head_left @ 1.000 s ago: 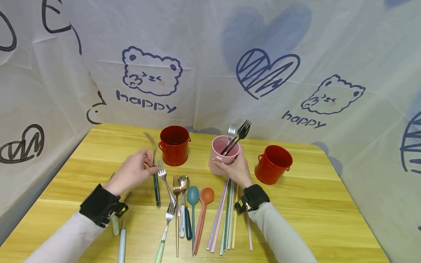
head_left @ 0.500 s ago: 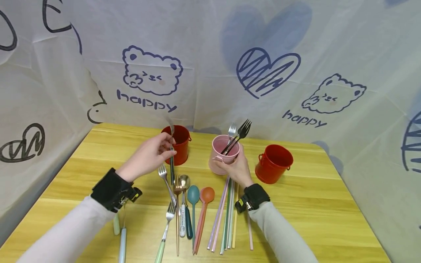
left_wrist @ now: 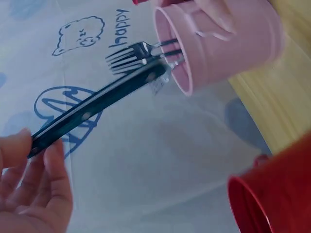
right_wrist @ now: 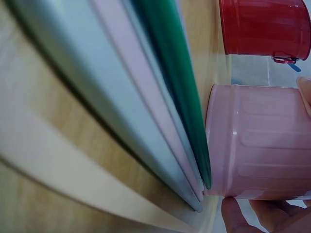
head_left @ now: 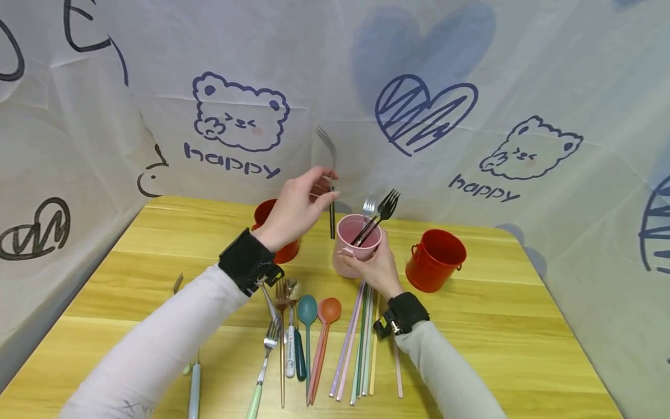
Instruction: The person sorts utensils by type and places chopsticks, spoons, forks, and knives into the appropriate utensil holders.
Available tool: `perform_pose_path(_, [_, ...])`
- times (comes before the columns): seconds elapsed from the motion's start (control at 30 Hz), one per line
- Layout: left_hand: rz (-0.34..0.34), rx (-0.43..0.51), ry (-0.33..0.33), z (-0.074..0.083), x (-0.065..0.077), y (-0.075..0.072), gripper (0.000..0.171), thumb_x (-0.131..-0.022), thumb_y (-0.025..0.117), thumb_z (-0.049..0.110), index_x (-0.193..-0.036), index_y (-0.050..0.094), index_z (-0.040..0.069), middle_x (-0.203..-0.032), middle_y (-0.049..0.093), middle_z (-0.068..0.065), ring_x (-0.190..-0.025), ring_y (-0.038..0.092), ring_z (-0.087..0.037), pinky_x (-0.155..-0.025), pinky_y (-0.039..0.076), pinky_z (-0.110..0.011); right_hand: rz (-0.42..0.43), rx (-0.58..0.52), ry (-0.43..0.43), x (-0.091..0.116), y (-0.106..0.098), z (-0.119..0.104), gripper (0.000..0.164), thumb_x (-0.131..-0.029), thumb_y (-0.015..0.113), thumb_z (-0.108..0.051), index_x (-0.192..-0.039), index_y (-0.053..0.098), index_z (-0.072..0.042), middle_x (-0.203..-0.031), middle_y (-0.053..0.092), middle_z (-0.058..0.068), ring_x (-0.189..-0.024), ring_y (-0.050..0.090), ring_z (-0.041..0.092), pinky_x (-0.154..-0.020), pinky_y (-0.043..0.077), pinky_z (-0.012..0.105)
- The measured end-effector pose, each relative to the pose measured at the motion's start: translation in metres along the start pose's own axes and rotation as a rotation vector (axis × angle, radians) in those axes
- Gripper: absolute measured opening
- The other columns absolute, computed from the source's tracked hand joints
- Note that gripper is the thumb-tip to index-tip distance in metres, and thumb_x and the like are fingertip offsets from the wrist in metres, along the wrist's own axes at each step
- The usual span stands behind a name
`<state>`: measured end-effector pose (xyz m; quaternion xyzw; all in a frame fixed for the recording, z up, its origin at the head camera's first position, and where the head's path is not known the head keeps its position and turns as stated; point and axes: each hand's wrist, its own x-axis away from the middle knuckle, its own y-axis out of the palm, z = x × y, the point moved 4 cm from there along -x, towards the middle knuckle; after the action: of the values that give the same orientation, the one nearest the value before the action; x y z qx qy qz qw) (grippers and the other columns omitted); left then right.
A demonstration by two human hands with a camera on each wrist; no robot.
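My left hand [head_left: 295, 209] pinches a fork with a dark green handle [left_wrist: 87, 111] between thumb and fingers. The fork's tines point up, and its handle end hangs just left of the pink bucket [head_left: 342, 244]. Around the near right side of that bucket, my right hand [head_left: 381, 269] grips the wall, with the thumb near the rim. Black forks [head_left: 386, 210] and a silver fork [head_left: 369, 206] lean inside the bucket, tines up. In the right wrist view the fingers [right_wrist: 238, 218] touch the pink wall.
Red buckets stand left [head_left: 287, 254] and right [head_left: 432, 269] of the pink one; my left hand partly hides the left one. Nearer lie a green-handled fork [head_left: 256, 396], a copper fork [head_left: 282, 349], a teal spoon [head_left: 307, 311], an orange spoon [head_left: 330, 312] and several chopsticks [head_left: 361, 349].
My left hand has lifted the dark-handled fork off the table and carried it right, past the left red bucket, to beside the pink bucket. My right hand keeps its grip there.
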<state>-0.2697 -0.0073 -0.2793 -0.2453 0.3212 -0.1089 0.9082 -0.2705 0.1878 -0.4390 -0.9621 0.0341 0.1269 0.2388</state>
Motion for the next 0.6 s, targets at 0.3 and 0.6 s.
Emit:
perform_pose_path(0.3, [0.056, 0.023, 0.029, -0.004, -0.017, 0.032, 0.027, -0.092, 0.062, 0.011, -0.117, 0.055, 0.004, -0.105, 0.065, -0.009, -0.088, 0.062, -0.016, -0.079, 0.053, -0.029, -0.009, -0.024, -0.047, 0.008, -0.003, -0.019, 0.091, -0.072, 0.083, -0.020, -0.141, 0.027, -0.005, -0.135, 0.046, 0.017, -0.123, 0.045, 0.031, -0.103, 0.036, 0.050])
perform_pose_path(0.6, [-0.062, -0.083, -0.078, -0.025, -0.015, 0.063, 0.028, -0.090, 0.064, 0.010, -0.117, 0.055, 0.009, -0.095, 0.066, -0.008, -0.083, 0.062, -0.018, -0.076, 0.054, -0.031, -0.020, -0.005, -0.010, 0.015, -0.009, -0.041, 0.087, -0.073, 0.080, -0.009, -0.141, 0.026, 0.003, -0.137, 0.043, 0.025, -0.124, 0.043, 0.038, -0.104, 0.035, 0.051])
